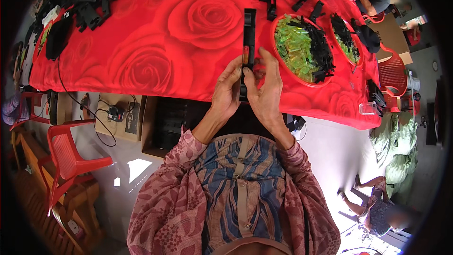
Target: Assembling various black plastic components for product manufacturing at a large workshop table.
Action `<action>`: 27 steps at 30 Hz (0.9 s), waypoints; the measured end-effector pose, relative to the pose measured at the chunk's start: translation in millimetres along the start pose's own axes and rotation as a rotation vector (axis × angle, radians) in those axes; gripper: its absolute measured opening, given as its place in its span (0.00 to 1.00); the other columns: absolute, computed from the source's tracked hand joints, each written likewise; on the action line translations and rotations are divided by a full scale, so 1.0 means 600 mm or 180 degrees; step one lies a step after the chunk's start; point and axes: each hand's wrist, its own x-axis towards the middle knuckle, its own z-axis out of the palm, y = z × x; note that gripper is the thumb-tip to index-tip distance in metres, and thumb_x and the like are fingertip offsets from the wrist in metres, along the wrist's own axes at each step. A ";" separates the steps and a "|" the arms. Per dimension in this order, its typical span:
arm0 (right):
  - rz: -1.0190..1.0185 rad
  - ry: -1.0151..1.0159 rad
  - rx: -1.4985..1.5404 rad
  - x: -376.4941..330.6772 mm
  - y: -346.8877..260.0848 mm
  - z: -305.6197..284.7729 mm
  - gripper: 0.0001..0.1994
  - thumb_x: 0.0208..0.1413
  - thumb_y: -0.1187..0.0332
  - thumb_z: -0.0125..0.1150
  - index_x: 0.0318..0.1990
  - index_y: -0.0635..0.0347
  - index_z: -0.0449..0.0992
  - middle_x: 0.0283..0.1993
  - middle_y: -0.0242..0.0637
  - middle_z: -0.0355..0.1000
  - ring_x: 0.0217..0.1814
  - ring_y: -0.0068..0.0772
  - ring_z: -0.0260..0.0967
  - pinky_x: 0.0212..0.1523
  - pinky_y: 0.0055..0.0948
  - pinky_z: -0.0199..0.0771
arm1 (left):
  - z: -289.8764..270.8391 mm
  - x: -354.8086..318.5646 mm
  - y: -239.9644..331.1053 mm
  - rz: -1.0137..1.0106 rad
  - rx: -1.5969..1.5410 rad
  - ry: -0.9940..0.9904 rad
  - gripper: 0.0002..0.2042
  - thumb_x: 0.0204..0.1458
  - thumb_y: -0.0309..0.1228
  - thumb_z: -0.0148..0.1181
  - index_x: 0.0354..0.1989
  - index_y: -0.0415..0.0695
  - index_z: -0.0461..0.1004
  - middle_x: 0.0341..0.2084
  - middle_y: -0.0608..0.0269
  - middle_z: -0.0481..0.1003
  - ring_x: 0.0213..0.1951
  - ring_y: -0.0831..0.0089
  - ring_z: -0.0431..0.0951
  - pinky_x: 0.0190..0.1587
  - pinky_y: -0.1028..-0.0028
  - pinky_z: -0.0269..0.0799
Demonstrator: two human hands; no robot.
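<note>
A long, narrow black plastic housing (250,21) stands lengthwise away from me, over the near edge of the red table. A small yellow and red translucent piece (246,54) lies in its channel. My left hand (226,89) grips the housing's left side, with its fingers closed round it. On the other side, my right hand (265,92) holds the housing with its thumb pressed on the top; its index finger is raised and bent. Right of my hands sits a round orange-red basket (302,84) with clear yellow-green pieces (291,42) and small black parts (322,52).
The table wears a red rose-patterned cloth (200,23). Piles of black housings (89,12) lie along its far side. A second basket (359,59) stands farther right. A red chair (71,153) and a cardboard box (148,132) are at left. Other people (377,212) are nearby.
</note>
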 end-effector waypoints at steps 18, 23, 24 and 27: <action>-0.0493 -0.0198 -0.0389 -0.003 0.021 -0.025 0.14 0.53 0.81 0.57 0.48 0.67 0.72 0.42 0.51 0.72 0.40 0.53 0.73 0.39 0.40 0.73 | -0.018 0.010 0.025 0.0480 0.0876 -0.0156 0.15 0.61 0.33 0.55 0.53 0.40 0.71 0.44 0.65 0.76 0.44 0.78 0.75 0.48 0.75 0.67; -0.0459 -0.0277 -0.0273 -0.007 0.029 -0.025 0.14 0.52 0.81 0.57 0.48 0.67 0.72 0.41 0.51 0.72 0.41 0.53 0.73 0.40 0.40 0.74 | -0.021 0.013 0.025 0.0564 0.0899 0.0115 0.14 0.59 0.26 0.56 0.53 0.38 0.71 0.45 0.64 0.76 0.46 0.79 0.75 0.48 0.78 0.70; -0.0296 -0.0343 -0.0334 -0.007 0.029 -0.027 0.14 0.53 0.81 0.57 0.48 0.67 0.72 0.41 0.50 0.72 0.40 0.52 0.73 0.39 0.40 0.74 | -0.019 0.013 0.024 0.0629 0.1087 0.0072 0.14 0.58 0.25 0.56 0.53 0.37 0.72 0.45 0.64 0.76 0.46 0.79 0.74 0.48 0.78 0.70; -0.0044 -0.0439 -0.0290 -0.008 0.023 -0.029 0.13 0.54 0.80 0.57 0.48 0.67 0.72 0.39 0.50 0.71 0.39 0.49 0.73 0.38 0.38 0.73 | -0.022 0.009 0.020 0.0684 0.1332 -0.0006 0.14 0.58 0.23 0.56 0.52 0.37 0.72 0.45 0.64 0.76 0.46 0.79 0.74 0.49 0.78 0.70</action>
